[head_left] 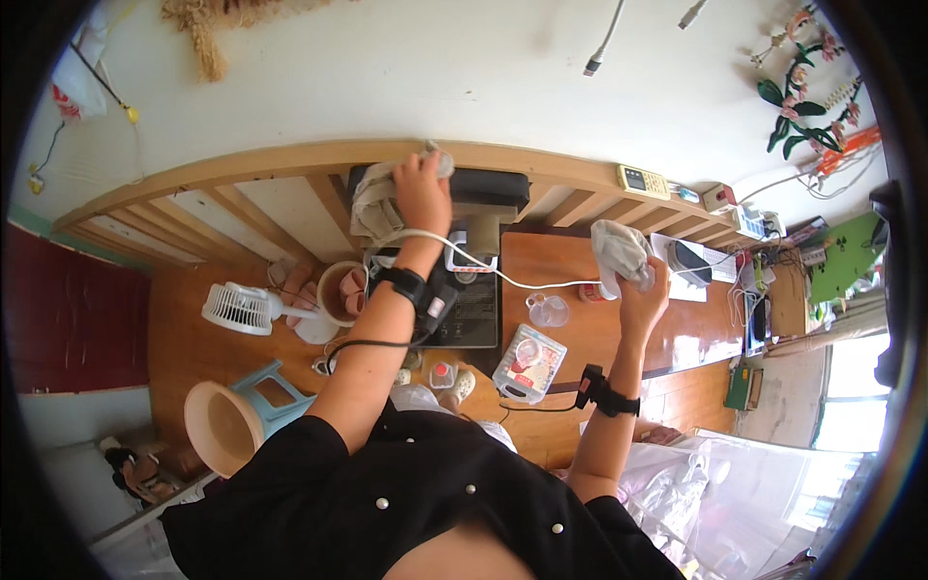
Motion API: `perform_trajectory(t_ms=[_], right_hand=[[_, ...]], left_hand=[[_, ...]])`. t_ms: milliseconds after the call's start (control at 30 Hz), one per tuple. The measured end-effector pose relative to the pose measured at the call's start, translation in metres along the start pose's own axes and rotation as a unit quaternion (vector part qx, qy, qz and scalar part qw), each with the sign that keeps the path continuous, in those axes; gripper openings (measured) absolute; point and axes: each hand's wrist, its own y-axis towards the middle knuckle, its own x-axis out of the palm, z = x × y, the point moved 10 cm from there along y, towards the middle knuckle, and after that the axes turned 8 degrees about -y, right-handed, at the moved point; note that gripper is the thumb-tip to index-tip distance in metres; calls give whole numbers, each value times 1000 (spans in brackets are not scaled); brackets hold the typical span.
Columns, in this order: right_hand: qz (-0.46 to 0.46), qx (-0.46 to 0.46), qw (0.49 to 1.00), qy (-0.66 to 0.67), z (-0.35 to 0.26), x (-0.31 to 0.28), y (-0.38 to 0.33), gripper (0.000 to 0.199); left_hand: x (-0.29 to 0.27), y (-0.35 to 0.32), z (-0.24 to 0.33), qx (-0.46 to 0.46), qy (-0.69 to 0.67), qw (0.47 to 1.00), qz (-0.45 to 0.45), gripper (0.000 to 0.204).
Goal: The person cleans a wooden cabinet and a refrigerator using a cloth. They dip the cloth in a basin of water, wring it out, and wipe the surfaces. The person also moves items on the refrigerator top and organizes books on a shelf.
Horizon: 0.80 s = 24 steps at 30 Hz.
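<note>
Left hand (423,193): my fingers curl over the left cloth (375,208), at the black panel's (493,187) left end;
Right hand (646,294): fingers closed round the right cloth (617,249), by the table's (546,256) far side;
Feel: light, soft, limp, I'd say;
Hold: bunched folds — loose edges may flop

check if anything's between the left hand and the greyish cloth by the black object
Nothing visible stands between the left hand and the greyish cloth; they appear to touch. A white cable crosses at the wrist, nearer the person than the fingers, so it does not separate them.
</note>
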Motion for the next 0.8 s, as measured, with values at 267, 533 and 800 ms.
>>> perform_trajectory(t_ms=[267,533,800], right_hand=[[5,26,1000,4,-13,-41,-21,51],[-29,-91,995,7,-84,-23,0,54],[-39,-199,978,45,-221,94,29,49]], left_hand=[[110,-29,96,111,-131,970,-174,35],[89,-23,41,35,8,977,-210,25],[-60,-5,-89,-38,39,998,-32,47]])
